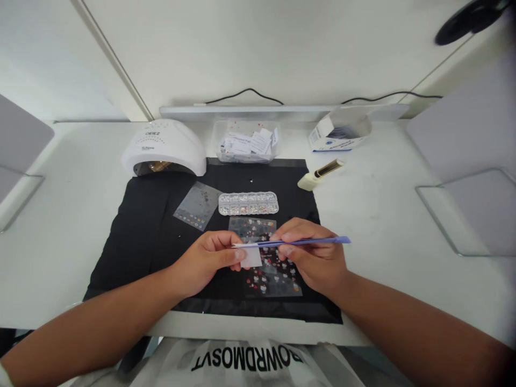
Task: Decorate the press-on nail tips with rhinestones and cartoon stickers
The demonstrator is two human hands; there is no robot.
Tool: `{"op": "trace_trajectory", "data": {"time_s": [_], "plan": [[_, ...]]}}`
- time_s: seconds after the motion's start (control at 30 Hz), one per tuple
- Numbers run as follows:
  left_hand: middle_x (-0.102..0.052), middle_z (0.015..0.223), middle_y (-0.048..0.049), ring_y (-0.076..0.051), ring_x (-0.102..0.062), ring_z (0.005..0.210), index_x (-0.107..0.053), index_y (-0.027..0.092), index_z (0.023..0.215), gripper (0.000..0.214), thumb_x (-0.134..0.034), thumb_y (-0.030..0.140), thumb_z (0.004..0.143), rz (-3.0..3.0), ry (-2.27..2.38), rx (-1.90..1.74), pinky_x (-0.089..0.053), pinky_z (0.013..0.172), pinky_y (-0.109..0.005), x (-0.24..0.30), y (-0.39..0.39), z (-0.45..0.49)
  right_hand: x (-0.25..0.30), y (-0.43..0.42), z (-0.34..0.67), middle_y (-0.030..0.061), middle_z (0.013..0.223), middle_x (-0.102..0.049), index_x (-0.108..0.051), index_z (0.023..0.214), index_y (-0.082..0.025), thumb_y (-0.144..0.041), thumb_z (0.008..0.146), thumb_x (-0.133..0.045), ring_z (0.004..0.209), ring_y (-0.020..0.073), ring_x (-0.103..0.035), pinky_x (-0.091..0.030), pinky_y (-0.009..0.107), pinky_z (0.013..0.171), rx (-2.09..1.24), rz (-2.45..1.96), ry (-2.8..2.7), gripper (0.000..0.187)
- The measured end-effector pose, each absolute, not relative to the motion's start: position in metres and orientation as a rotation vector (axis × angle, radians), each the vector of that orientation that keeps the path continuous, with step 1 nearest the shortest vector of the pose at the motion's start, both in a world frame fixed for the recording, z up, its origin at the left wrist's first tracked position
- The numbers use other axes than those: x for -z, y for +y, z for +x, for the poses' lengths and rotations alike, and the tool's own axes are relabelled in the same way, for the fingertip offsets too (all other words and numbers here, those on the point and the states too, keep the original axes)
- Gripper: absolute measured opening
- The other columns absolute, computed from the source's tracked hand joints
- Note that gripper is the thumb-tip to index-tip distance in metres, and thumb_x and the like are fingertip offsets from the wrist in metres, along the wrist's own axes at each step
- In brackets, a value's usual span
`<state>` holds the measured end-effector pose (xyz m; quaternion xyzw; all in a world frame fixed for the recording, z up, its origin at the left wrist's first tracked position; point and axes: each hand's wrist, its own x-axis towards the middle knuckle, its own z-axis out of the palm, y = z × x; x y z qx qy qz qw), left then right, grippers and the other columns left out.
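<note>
My left hand (209,258) is closed on a small white wipe or pad (250,255), held just above a black mat (137,236). My right hand (312,252) pinches a thin blue-handled tool (310,242) that lies level, its tip reaching into the white pad. Both hands meet over a clear sticker sheet (274,274) printed with small red and white figures. Beyond them a second sticker sheet (198,205) lies on the mat beside a clear compartment box of tiny beads (248,203).
A white nail lamp (165,146) stands at the back left. A clear tub of paper packets (246,142), an open white and blue box (341,131) and a lying bottle with a gold cap (320,174) sit behind. Clear panels stand at both sides of the white table (60,215).
</note>
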<state>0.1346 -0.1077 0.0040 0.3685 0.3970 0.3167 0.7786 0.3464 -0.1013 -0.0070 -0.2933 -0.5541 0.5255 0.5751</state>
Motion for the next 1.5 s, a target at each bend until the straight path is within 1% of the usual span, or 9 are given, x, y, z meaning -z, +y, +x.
{"op": "trace_trajectory", "data": {"time_s": [0.27,0.47,0.67,0.8,0.9,1.1,1.27,1.4,1.5], "plan": [[-0.062,0.064,0.0002,-0.007,-0.052,0.055,-0.066,0.013,0.075,0.035,-0.082,0.043,0.067,0.773,0.823,-0.669,-0.040,0.054,-0.019,-0.003,-0.108,0.133,0.006,-0.101,0.347,0.0001,0.083,-0.072,-0.075,0.092,-0.030,-0.010,0.078,-0.071,0.063,0.0102,-0.063,-0.054,0.024,0.056,-1.241,-0.685,-1.302,0.025],[-0.062,0.072,-0.0012,-0.009,-0.053,0.062,-0.065,0.014,0.087,0.041,-0.084,0.043,0.065,0.800,0.744,-0.669,-0.043,0.055,-0.018,-0.004,-0.109,0.132,0.005,-0.101,0.346,0.0007,0.079,-0.071,-0.075,0.088,-0.028,-0.014,0.078,-0.073,0.060,0.0103,-0.062,-0.050,0.021,0.047,-1.304,-0.696,-1.214,0.018],[-0.059,0.075,-0.0002,-0.009,-0.053,0.064,-0.061,0.017,0.097,0.038,-0.078,0.040,0.072,0.848,0.686,-0.764,-0.044,0.054,-0.018,-0.005,-0.108,0.129,0.003,-0.100,0.345,-0.0002,0.078,-0.070,-0.075,0.087,-0.028,-0.016,0.078,-0.073,0.053,0.0085,-0.061,-0.051,0.020,0.045,-1.335,-0.702,-1.179,0.015],[-0.056,0.088,-0.0010,-0.010,-0.054,0.065,-0.060,0.019,0.101,0.034,-0.073,0.039,0.076,0.899,0.684,-0.974,-0.045,0.051,-0.019,-0.009,-0.105,0.125,0.002,-0.099,0.345,-0.0007,0.078,-0.070,-0.075,0.087,-0.028,-0.017,0.078,-0.073,0.051,0.0077,-0.061,-0.050,0.020,0.044,-1.337,-0.698,-1.155,0.014],[-0.054,0.091,-0.0018,-0.010,-0.055,0.065,-0.061,0.019,0.101,0.031,-0.070,0.038,0.078,0.941,0.694,-1.081,-0.045,0.050,-0.021,-0.011,-0.102,0.122,0.002,-0.098,0.346,-0.0005,0.078,-0.070,-0.075,0.088,-0.028,-0.016,0.079,-0.072,0.052,0.0080,-0.061,-0.050,0.019,0.044,-1.339,-0.683,-1.153,0.015],[-0.055,0.081,-0.0014,-0.011,-0.053,0.063,-0.064,0.018,0.093,0.024,-0.068,0.037,0.080,0.984,0.763,-1.172,-0.042,0.053,-0.023,-0.012,-0.099,0.118,0.003,-0.098,0.346,-0.0001,0.078,-0.069,-0.075,0.089,-0.028,-0.014,0.080,-0.071,0.054,0.0079,-0.061,-0.051,0.018,0.044,-1.342,-0.658,-1.156,0.017],[-0.054,0.076,0.0002,-0.010,-0.051,0.059,-0.062,0.018,0.088,0.021,-0.068,0.037,0.080,0.994,0.819,-1.260,-0.040,0.053,-0.023,-0.011,-0.093,0.114,0.004,-0.096,0.346,-0.0007,0.076,-0.070,-0.075,0.090,-0.029,-0.015,0.080,-0.071,0.053,0.0076,-0.061,-0.051,0.018,0.045,-1.330,-0.663,-1.159,0.018],[-0.052,0.075,0.0008,-0.010,-0.049,0.058,-0.060,0.020,0.090,0.020,-0.062,0.039,0.084,1.238,0.883,-1.294,-0.039,0.053,-0.023,-0.003,-0.088,0.109,0.006,-0.096,0.347,-0.0008,0.076,-0.070,-0.075,0.089,-0.029,-0.017,0.078,-0.073,0.051,0.0077,-0.060,-0.050,0.019,0.045,-1.333,-0.689,-1.149,0.016],[-0.054,0.074,0.0004,-0.011,-0.049,0.062,-0.063,0.019,0.088,0.016,-0.065,0.034,0.083,1.423,0.926,-1.298,-0.040,0.057,-0.024,0.003,-0.084,0.103,0.007,-0.096,0.348,-0.0011,0.075,-0.069,-0.075,0.090,-0.028,-0.020,0.078,-0.074,0.049,0.0072,-0.058,-0.049,0.019,0.045,-1.335,-0.735,-1.151,0.014]]}}
